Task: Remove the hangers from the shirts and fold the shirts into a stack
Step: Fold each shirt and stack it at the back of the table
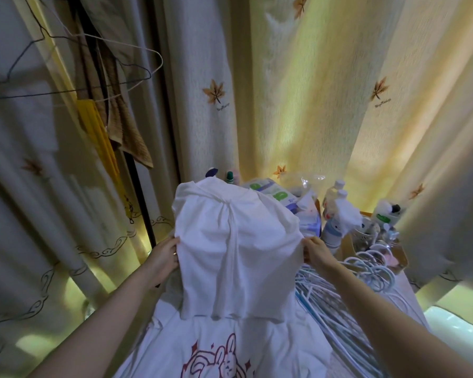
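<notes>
Above the rabbit-print shirt (pixel 230 356), both hands grip a white shirt (pixel 230 255). Left hand (pixel 163 259) and right hand (pixel 316 253) fingers pinch its side edges. White hangers (pixel 347 304) lie beside, seemingly piled.

We hold a white shirt (pixel 235 249) up by its side edges, left hand (pixel 164 257) and right hand (pixel 316 253) each pinching the cloth. Below it lies a shirt with a rabbit print (pixel 224 356). White hangers (pixel 347 293) are heaped to the right.

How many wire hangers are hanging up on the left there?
2: a dark wire hanger and a white wire hanger overlapping it, upper left by the curtain. More may be hidden above the frame.
</notes>
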